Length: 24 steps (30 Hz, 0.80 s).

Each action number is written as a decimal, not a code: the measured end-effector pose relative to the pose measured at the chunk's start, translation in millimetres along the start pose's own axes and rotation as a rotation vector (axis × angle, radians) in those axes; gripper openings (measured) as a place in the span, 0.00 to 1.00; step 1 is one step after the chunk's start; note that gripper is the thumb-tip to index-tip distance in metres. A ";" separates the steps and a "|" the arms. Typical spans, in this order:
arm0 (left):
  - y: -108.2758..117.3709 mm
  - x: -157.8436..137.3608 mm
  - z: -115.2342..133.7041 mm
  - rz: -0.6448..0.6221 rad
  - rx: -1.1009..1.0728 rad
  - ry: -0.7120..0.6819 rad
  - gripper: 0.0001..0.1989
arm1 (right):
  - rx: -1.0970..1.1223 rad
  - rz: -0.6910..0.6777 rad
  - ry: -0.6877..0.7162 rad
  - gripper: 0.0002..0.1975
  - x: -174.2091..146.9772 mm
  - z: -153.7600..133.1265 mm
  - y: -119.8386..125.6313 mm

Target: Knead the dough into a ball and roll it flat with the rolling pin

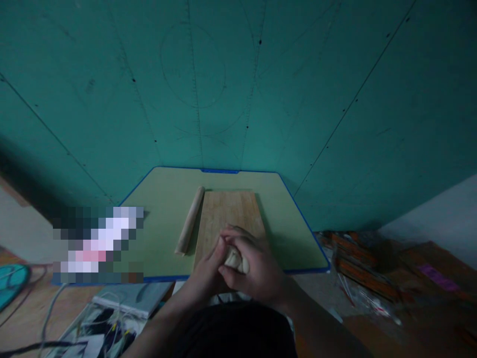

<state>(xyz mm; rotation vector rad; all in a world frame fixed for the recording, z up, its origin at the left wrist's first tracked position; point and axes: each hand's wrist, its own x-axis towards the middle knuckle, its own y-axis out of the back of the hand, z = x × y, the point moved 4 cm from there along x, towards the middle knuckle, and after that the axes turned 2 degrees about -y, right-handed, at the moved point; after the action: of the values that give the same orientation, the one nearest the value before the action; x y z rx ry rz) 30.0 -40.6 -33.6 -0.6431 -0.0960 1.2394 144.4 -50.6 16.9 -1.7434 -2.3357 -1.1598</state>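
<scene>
A pale lump of dough shows between my two hands, over the near end of a wooden cutting board. My right hand curls around the dough from the right, its thumb across the near side. From the left, my left hand is wrapped against it, with its fingers mostly hidden behind the dough and the other hand. Left of the board lies a wooden rolling pin, slanting away from me and touched by neither hand.
The board rests on a pale green table with a blue rim, set against a green wall. A blurred-out patch covers the table's left corner. Cables and a bin of odds and ends are at lower left; plastic-wrapped packages lie right.
</scene>
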 end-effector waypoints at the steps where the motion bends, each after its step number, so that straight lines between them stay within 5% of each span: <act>1: -2.6 -0.5 -2.5 -0.033 -0.009 0.067 0.41 | 0.001 0.021 0.007 0.21 -0.2 0.2 -0.5; 3: -7.1 -2.7 -2.7 -0.104 -0.014 0.128 0.39 | -0.014 0.062 0.010 0.24 -1.0 0.6 -0.8; 9: -5.4 -11.0 19.4 -0.214 0.079 -0.076 0.27 | -0.158 0.001 0.008 0.45 2.1 1.0 6.2; 13: -4.2 -10.3 22.1 -0.289 0.128 -0.099 0.33 | -0.207 -0.094 -0.024 0.44 4.8 4.5 9.2; 19: -4.5 -7.6 14.6 -0.309 -0.017 0.015 0.41 | -0.097 -0.033 0.120 0.25 3.9 1.8 3.2; 24: -3.2 -8.5 21.7 -0.326 -0.002 -0.064 0.41 | -0.159 0.008 0.039 0.45 6.5 2.2 9.6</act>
<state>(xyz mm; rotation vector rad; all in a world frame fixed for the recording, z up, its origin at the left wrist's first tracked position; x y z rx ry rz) 20.9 -40.0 -12.0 -0.5639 -0.2458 0.9445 150.8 -42.9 23.2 -1.7563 -2.2695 -1.4004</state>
